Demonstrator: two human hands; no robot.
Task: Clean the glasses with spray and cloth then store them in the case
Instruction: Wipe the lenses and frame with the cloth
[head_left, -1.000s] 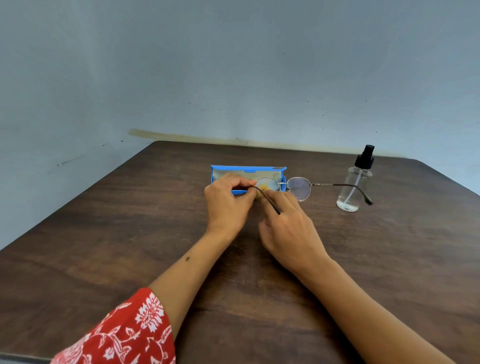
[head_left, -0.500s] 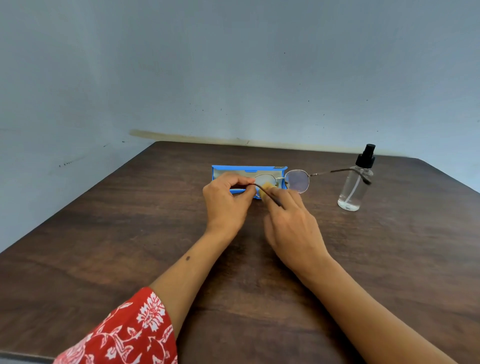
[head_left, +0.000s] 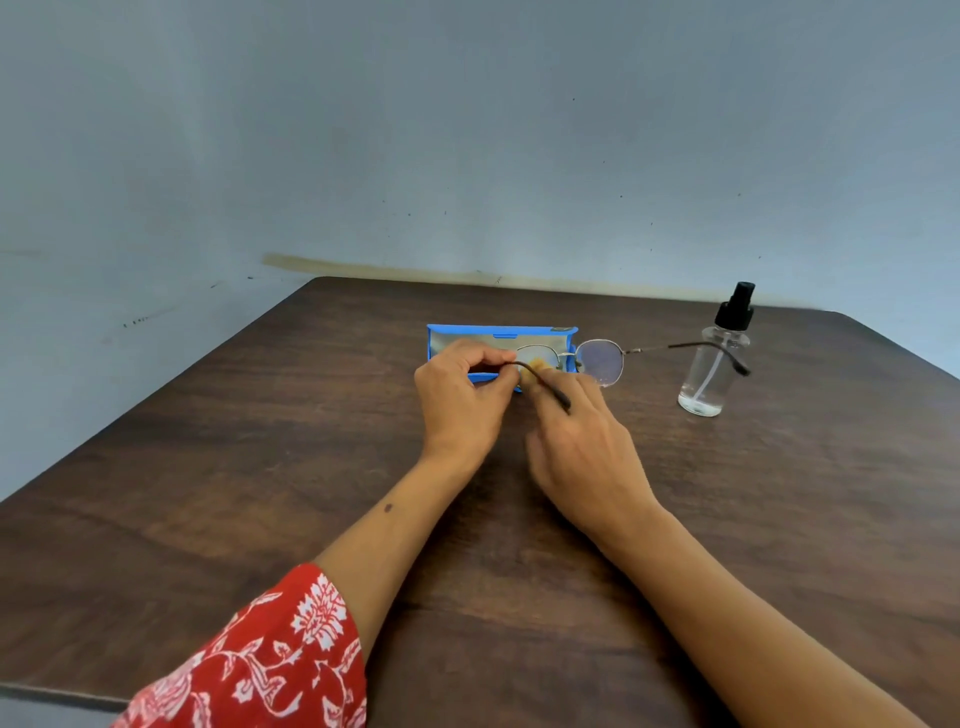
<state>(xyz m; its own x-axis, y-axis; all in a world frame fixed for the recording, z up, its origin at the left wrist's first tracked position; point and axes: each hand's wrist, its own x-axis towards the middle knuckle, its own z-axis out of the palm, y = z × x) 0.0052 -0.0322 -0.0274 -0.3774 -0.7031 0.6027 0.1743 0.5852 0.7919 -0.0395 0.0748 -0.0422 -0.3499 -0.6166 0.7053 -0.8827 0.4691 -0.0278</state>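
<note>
Thin metal-framed glasses are held just above the table with both temples unfolded. My left hand pinches the frame at its left hinge. My right hand pinches a small yellow cloth against the left lens; the near temple lies across its fingers. Right behind my hands lies the open blue case, its pale lining showing. The clear spray bottle with a black nozzle stands upright to the right, and the far temple's tip crosses in front of it.
The dark wooden table has its back edge close to a grey-blue wall. Its left and right edges slant away on both sides. A red patterned sleeve covers my left upper arm.
The glasses have tilted up, so the far temple tip rose from beside the bottle's base to its middle. My right hand shifted slightly with the cloth on the left lens.
</note>
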